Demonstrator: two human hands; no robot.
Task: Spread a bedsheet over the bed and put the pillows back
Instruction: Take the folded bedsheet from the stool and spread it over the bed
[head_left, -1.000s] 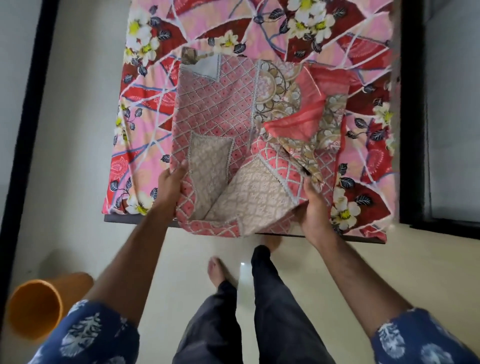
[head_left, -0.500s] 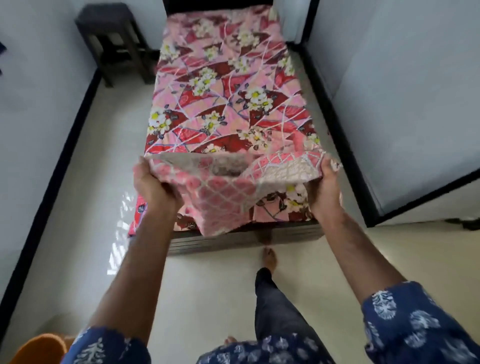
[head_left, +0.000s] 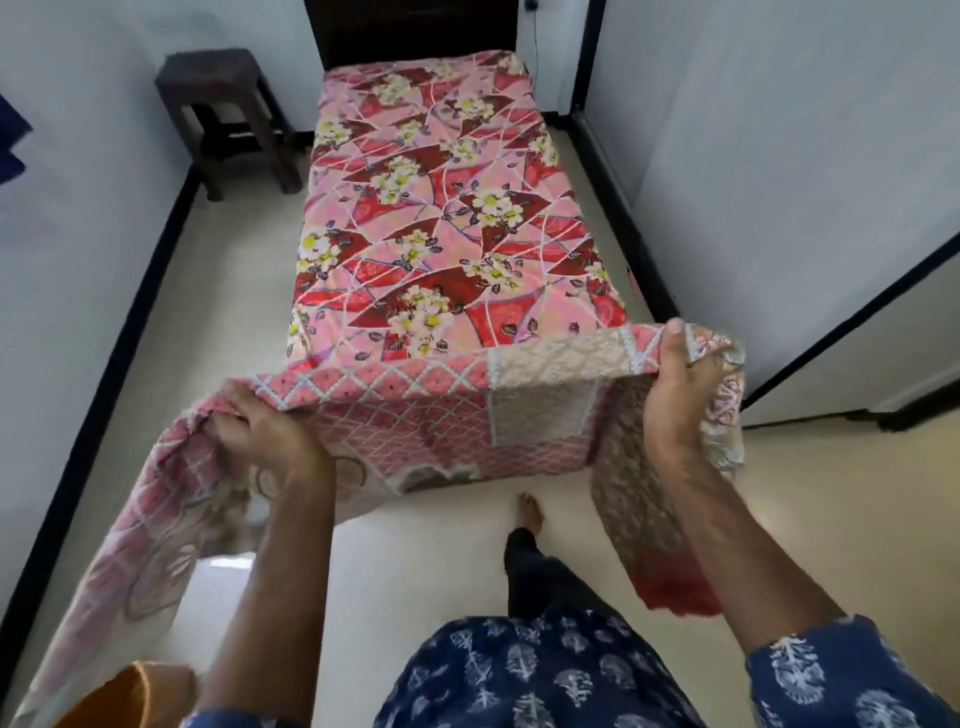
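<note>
A pink and beige patterned bedsheet (head_left: 441, 410) hangs stretched in the air between my two hands, in front of the foot of the bed. My left hand (head_left: 262, 434) grips its left edge, and loose cloth trails down to the floor beyond it. My right hand (head_left: 675, 395) grips the right edge, with a fold hanging down beside my forearm. The narrow bed (head_left: 441, 208) stretches away from me, covered by a pink and red floral cover. No pillows are in view.
A dark stool (head_left: 223, 114) stands left of the bed's head. The dark headboard (head_left: 410, 31) is at the far end. White walls with black skirting close in on both sides. An orange container (head_left: 130, 696) sits at the lower left. My foot (head_left: 530, 512) is on the pale floor.
I lifted the folded sheet off the foot of the bed and stepped back. It has opened out wider between my hands, and its ends now hang down.
</note>
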